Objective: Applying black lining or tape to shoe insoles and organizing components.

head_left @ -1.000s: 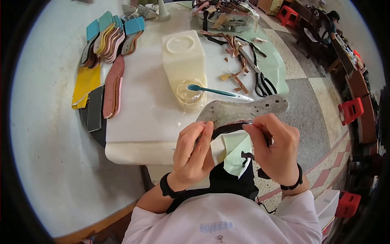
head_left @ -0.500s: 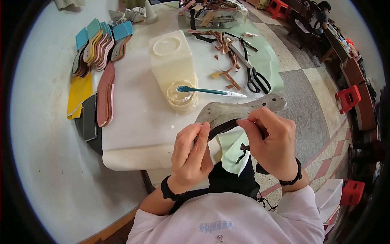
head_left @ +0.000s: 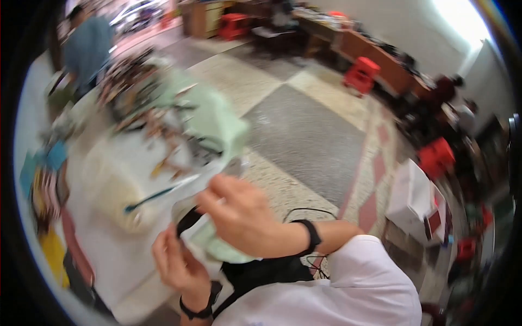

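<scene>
A black strip (head_left: 187, 220) is pinched between my two hands, curving along the edge of a grey sole-shaped piece (head_left: 184, 206) at the table's near edge. My left hand (head_left: 176, 263) has its fingers closed on the strip's near end. Around the far end, my right hand (head_left: 239, 214) is closed too, its fingertips partly hidden by the blur. Pale green material (head_left: 215, 244) hangs below the right hand. Beyond the hands, a teal and white toothbrush (head_left: 157, 196) lies across the opening of a cream plastic container (head_left: 111, 182).
Scissors (head_left: 205, 151) and brown scraps (head_left: 168, 146) lie on the table, with a heaped bin (head_left: 128, 87) behind. Stacked colored sole pieces (head_left: 48, 190) are at left. Red stools (head_left: 361, 76) and a white box (head_left: 411, 193) stand on the right. A person (head_left: 87, 51) is far left.
The view has swung right and blurred, so the table sits farther left and more floor shows. Both hands appear farther left, still pinching the black strip.
</scene>
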The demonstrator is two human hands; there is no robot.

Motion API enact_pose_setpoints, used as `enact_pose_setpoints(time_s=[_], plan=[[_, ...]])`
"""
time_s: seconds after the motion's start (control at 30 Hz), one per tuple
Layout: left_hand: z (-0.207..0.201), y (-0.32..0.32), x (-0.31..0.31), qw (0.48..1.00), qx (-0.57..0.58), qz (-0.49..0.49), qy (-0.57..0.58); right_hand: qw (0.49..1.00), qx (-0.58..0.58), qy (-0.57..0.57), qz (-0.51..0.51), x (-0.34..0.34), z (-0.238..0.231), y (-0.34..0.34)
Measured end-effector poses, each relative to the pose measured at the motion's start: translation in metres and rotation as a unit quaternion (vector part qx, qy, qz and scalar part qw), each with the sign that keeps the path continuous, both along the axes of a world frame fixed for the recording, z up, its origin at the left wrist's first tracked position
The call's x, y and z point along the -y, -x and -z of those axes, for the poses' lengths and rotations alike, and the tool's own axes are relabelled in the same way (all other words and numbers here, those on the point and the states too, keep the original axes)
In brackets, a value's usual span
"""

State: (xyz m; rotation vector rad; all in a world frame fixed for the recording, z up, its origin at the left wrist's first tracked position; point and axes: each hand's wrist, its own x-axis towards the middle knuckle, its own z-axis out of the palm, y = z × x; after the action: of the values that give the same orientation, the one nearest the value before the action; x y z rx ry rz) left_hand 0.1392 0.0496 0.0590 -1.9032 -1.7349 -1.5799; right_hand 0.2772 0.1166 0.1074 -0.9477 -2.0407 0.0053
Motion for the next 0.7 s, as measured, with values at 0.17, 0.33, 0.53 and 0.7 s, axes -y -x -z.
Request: enact_pose_setpoints(time_s=[0.17, 0.33, 0.53, 0.7], plan=[[0.002, -0.017, -0.016, 0.999, 0.004, 0.054, -0.004, 0.994, 0.083, -0.061, 0.040, 0.002, 0.000, -0.025], [0.009, -0.021, -0.021, 0.996, 0.017, 0.080, 0.034, 0.986, 0.117, -0.115, 0.019, 0.000, 0.015, -0.032], [-0.004, -0.019, -0.022, 0.997, -0.023, 0.071, 0.014, 0.983, 0.131, -0.126, -0.023, -0.004, 0.022, -0.022], [-0.013, -0.016, -0.015, 0.998, -0.043, 0.032, 0.024, 0.962, 0.226, -0.125, -0.089, -0.012, 0.010, -0.032]])
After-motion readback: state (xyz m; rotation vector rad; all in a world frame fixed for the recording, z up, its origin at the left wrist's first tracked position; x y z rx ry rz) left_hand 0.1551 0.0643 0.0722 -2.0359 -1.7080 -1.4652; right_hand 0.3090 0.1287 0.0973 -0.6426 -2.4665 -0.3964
